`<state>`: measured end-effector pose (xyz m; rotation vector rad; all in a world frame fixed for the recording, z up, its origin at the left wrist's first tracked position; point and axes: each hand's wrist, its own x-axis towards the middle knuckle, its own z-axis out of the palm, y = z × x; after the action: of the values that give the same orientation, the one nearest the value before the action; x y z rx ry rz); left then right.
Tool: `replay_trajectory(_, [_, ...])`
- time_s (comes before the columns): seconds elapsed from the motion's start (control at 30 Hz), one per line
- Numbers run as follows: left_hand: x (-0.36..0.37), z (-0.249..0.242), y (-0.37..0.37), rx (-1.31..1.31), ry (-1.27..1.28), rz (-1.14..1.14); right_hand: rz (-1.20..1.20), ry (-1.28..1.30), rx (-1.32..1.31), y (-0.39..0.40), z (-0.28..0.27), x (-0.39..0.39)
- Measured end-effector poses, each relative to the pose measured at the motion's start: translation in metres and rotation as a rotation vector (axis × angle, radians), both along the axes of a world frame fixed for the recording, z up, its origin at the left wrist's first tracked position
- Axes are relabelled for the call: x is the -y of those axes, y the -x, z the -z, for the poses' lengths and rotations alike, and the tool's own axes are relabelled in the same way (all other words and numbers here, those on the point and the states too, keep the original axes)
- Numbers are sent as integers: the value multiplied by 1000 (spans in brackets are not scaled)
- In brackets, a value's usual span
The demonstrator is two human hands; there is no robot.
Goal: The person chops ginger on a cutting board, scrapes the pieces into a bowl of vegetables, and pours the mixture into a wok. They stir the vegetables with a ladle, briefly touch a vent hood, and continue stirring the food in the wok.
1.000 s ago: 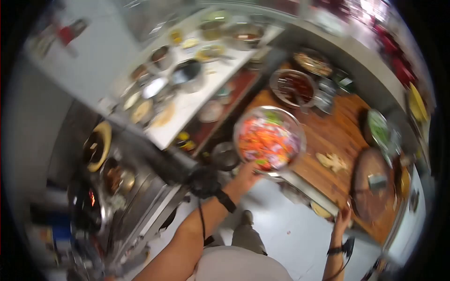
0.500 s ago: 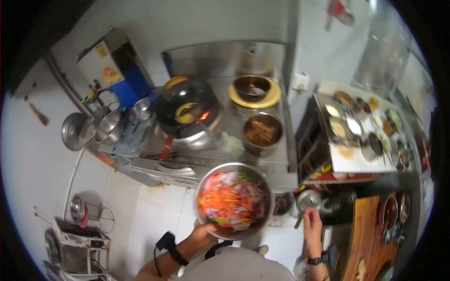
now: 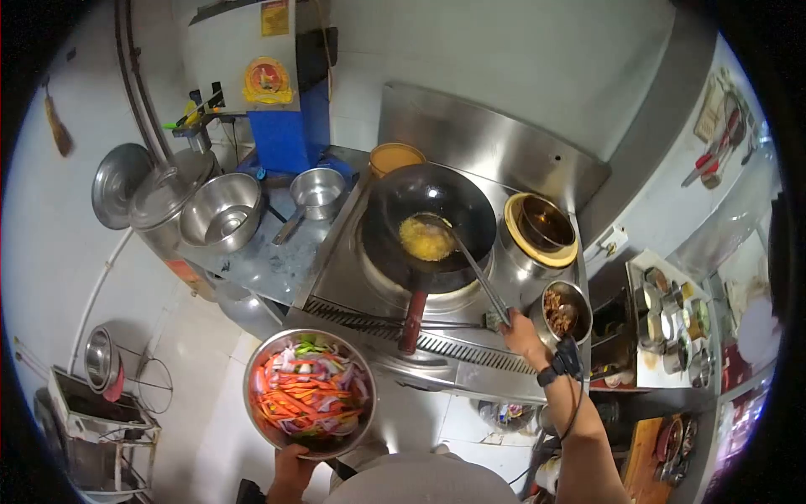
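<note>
Bowl in left hand, ladle in right, at the stove.
Left hand closed under near rim of vegetable bowl, held over bare floor at 6 o'clock of stove, clear of its front edge. Right hand closed on ladle handle at stove's 4 o'clock edge; ladle head in wok. Small meat bowl just beside right hand.
</note>
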<state>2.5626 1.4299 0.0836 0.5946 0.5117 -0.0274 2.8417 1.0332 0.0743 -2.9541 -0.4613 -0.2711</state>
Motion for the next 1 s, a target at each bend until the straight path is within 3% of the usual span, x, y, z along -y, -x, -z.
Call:
replay_trajectory(0.07, [-13,10,-1,-30,14,-13,352,-855,-700,12,-52,-42])
replay_trajectory(0.1, [-17,14,0,-46,-35,19,387,-1042,-784,10,-60,-52])
replay_trajectory(0.13, [-11,7,-6,-44,-31,18,386,-1039,-782,1,-62,-59])
replay_trajectory(0.2, [6,-7,-20,128,95,-130,504,-1486,-1071,-19,-59,-71])
replay_trajectory(0.23, [7,-4,-21,90,90,-118,565,-1621,-1162,-22,-61,-82])
replay_trajectory(0.37, [19,-16,-31,156,159,-174,446,-1371,-1195,-17,-69,-61])
replay_trajectory(0.4, [20,-18,-34,166,153,-157,448,-1252,-1041,-10,-85,-50])
replay_trajectory(0.5, [23,-6,-34,144,79,-96,423,-1034,-988,-15,-95,-15])
replay_trajectory(0.57, [26,-9,-47,188,67,-64,244,-670,-813,-23,-96,-10])
replay_trajectory(0.7, [38,-32,-86,161,7,-84,208,-734,-778,-40,-56,-28])
replay_trajectory(0.9, [48,-50,-162,83,-217,-85,40,-382,-649,3,-96,2])
replay_trajectory(1.0, [65,-66,-213,83,-241,-137,78,-356,-591,-12,-69,11])
